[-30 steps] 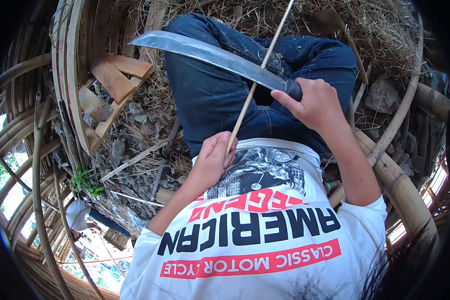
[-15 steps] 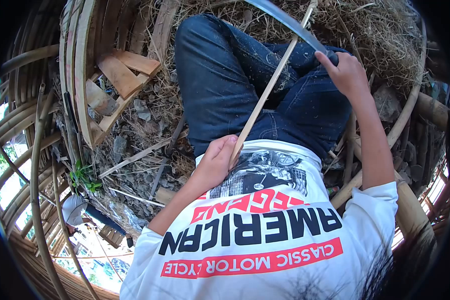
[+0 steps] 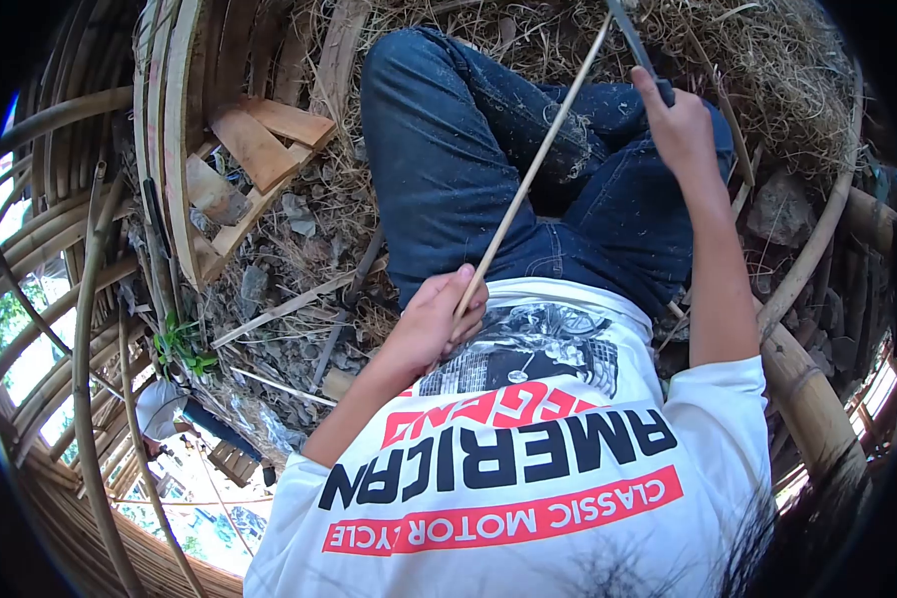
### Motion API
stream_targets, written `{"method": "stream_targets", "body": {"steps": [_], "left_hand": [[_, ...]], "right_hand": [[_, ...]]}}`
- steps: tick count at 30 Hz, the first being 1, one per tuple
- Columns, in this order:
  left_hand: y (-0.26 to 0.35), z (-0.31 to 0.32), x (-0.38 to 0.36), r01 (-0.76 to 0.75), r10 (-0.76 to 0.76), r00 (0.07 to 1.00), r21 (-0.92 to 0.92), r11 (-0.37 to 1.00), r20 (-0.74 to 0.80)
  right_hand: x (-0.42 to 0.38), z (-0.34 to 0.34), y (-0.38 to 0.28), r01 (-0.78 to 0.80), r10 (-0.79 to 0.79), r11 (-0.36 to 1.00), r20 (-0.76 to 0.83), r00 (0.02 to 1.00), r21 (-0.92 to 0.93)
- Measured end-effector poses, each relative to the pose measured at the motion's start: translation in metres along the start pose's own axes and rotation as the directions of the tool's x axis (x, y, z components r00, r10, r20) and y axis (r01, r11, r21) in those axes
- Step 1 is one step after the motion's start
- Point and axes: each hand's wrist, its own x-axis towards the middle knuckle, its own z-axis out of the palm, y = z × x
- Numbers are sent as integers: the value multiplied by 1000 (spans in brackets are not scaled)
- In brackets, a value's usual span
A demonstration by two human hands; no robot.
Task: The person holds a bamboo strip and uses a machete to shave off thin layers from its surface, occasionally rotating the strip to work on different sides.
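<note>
My left hand [image 3: 439, 317] is closed around the near end of a thin, pale bamboo strip [image 3: 540, 157], close to my waist. From there the strip slants up and away over my crossed legs to the top of the view. My right hand [image 3: 683, 130] grips the black handle of a long, curved knife [image 3: 632, 42], thumb laid along the blade's base. The blade points up and slightly left, and overlaps the strip's far end. Its tip is cut off by the frame's top edge.
Fine shavings [image 3: 767, 90] pile up beyond my right knee. Wood offcuts [image 3: 254, 149] and upright slats lie at the left, near stones and debris. Bamboo poles [image 3: 807, 399] stand at the right. A person [image 3: 169, 409] shows beyond the bamboo framework at lower left.
The knife has moved up along the strip to its far end, and its blade has swung from pointing left to more upward. The strip has rolled to show a narrower side.
</note>
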Motion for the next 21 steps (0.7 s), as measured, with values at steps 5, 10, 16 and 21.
{"method": "stream_targets", "body": {"steps": [5, 10, 16, 21], "left_hand": [[-2, -13, 14, 105, -76, 988, -228, 968, 132], [-1, -15, 15, 136, -100, 985, -273, 952, 140], [-4, -18, 16, 219, -176, 972, -344, 913, 152], [-6, -20, 20, 264, -181, 957, -422, 867, 226]], "right_hand": [[-79, 6, -35, 53, -73, 993, 200, 977, 104], [-138, 16, -53, 174, -223, 971, 364, 905, 163], [-146, 15, -60, 275, -290, 957, 411, 864, 96], [-142, 17, -63, 302, -286, 953, 386, 877, 18]]}}
